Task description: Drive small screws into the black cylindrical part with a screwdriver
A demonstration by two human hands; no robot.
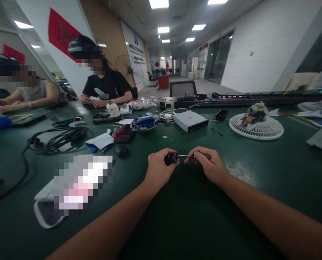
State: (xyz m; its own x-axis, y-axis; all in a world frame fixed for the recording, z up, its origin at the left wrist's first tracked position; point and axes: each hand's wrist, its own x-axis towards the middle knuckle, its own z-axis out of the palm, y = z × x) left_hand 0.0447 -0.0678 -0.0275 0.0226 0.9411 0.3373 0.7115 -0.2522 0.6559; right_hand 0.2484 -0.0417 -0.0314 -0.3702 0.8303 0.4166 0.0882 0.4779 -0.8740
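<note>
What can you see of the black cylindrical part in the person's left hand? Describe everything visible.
The black cylindrical part looks like dark plastic or rubber, with a bright metallic rim at its end. It lies sideways, gripped by the fingers of the left hand, above the dark green bench. Its rim faces the right hand, whose thin metal shaft reaches it. Finer details are too small to tell.

Long office corridor, grey floor [204, 86] running to the far end. Green-topped workbench [193, 220] in front, grey mesh office chair [182, 88] just behind it. Right side: white panelled wall [254, 47] with dark glass doors [219, 56]. Left side: wood-veneer wall [106, 36], red banner [62, 34] on a white pillar, white printed sign [132, 47], standing fan [129, 70] in front of it. Red cabinet [163, 81] far back. Ceiling panel lights [163, 30] on, bright overhead.
</note>
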